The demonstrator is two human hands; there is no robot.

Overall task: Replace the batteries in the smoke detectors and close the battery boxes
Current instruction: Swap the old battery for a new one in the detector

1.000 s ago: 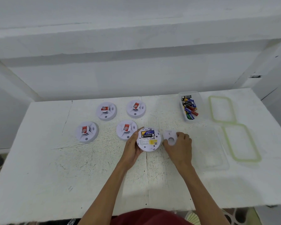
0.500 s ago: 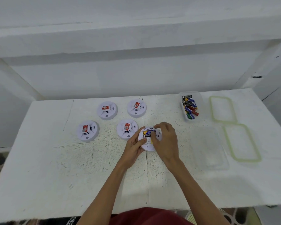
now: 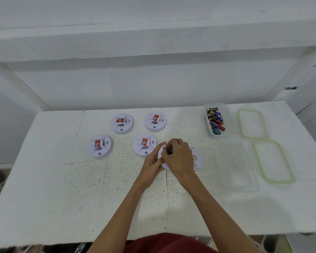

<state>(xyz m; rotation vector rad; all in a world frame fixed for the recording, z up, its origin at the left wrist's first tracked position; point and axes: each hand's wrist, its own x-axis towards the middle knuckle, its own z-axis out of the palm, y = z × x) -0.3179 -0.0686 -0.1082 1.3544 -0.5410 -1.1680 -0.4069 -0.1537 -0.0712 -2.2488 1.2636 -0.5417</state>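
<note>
Squarely over the middle of the white painted tabletop (image 3: 44, 179), both hands work on one white round smoke detector (image 3: 161, 157) that lies underside up. The left hand (image 3: 152, 165) grips this detector by its left rim, thumb and fingers curled against the edge. The right hand (image 3: 180, 157) arches over the top and hides most of the detector. Its fingers are bent down onto a dark blue and yellow battery (image 3: 169, 150) in the open battery box; whether they pinch it or only press it cannot be told.

Just right of the right hand, partly under it, a flat white plastic cover plate (image 3: 197, 158) lies on the tabletop.

To the left, four other white domed detectors with red stickers sit face up in two rows: the near-right detector (image 3: 144, 145) just beside the left hand, the near-left detector (image 3: 100, 146) further out, and behind them the far-left detector (image 3: 122, 123) and the far-right detector (image 3: 155, 121).

Further right, near the back edge, a clear plastic box (image 3: 226, 114) holds a heap of loose mixed-colour batteries (image 3: 215, 121). A second clear plastic box (image 3: 235, 168) sits nearer. Beyond them lie two clear lids with green rims, the far lid (image 3: 240, 125) and the near lid (image 3: 257, 161).
</note>
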